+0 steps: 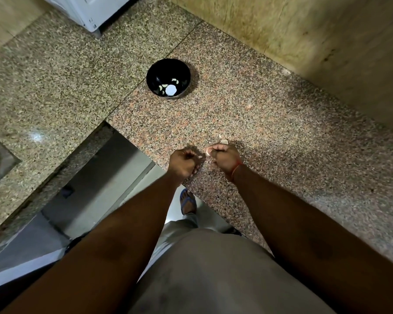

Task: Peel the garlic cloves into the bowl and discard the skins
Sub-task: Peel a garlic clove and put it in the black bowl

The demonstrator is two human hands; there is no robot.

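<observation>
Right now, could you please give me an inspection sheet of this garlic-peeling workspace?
Surface: speckled granite counter, dry-looking, with a seam.
Job's things: round black bowl holding peeled pale garlic cloves and a bright glare spot; pale garlic clove at the right hand's fingertips.
Clutter: papery skin scraps beyond the right hand.
Grippers: left hand curled, contents hidden; right hand pinches the clove.
Cables: nothing seen.
Surroundings: beige tiled wall; white appliance at the far left; floor below.

a speckled granite counter, a white appliance at its far edge.
</observation>
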